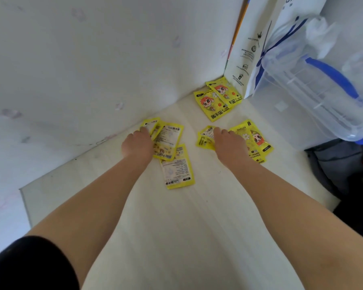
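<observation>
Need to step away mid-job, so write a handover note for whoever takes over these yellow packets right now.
Left hand rests on the left cluster of flat yellow foil hand-warmer packets, printed backs up; grip unclear.
Right hand rests on the right cluster, mostly cartoon fronts up; grip unclear.
Done, it seems: a small overlapping pile lies in the far corner of the white table, by the white paper bag.
Left, probably: gather both loose clusters.

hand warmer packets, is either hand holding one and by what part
Cannot tell: left hand and right hand each lie on hand warmer packets; grip unclear.
</observation>
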